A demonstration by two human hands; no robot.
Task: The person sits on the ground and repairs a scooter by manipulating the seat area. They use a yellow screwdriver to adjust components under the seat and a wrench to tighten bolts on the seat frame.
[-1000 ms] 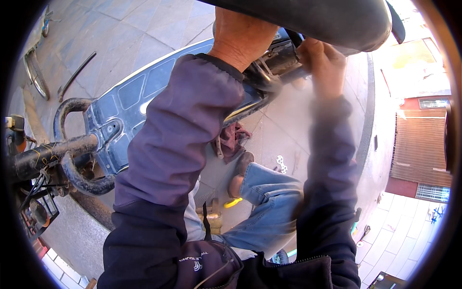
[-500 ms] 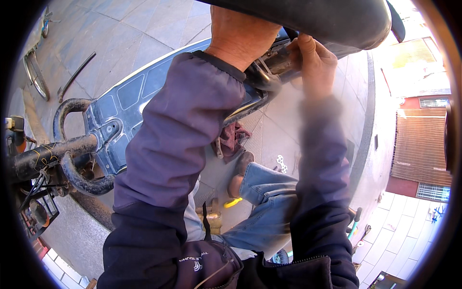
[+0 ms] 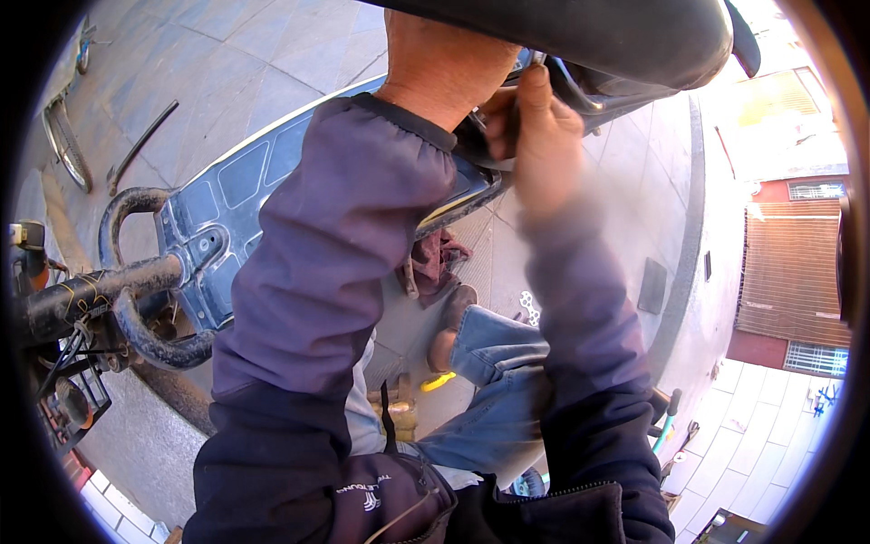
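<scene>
Your right hand (image 3: 548, 122) curls, hold unclear; left hand (image 3: 453, 54), grip hidden by saddle (image 3: 634, 41) above. Underside work apparently needs precision next.

Rounded black part (image 3: 625, 45), perhaps a seat

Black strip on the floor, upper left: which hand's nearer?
Left. In the view, the left hand is right of the black strip, partly hidden by the rounded black part; the right hand is farther right and lower.
</scene>
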